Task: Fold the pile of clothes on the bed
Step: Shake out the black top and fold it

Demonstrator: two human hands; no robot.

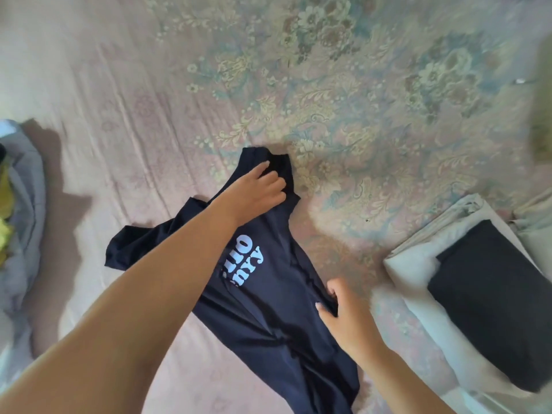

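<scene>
The navy T-shirt point(268, 294) lies on the bed point(125, 94), its hem cut off by the bottom edge and its pale blue lettering partly hidden under the left forearm. Two hands work on it: the left hand point(257, 191) pinches cloth at the shirt's far end, and the right hand point(340, 309) grips its right edge. Right of the shirt, one folded black garment point(490, 282) rests on folded pale linen point(418, 264). Left of the shirt sits a grey heap point(24, 204), cropped, with a yellow-green piece point(4, 210) barely showing.
</scene>
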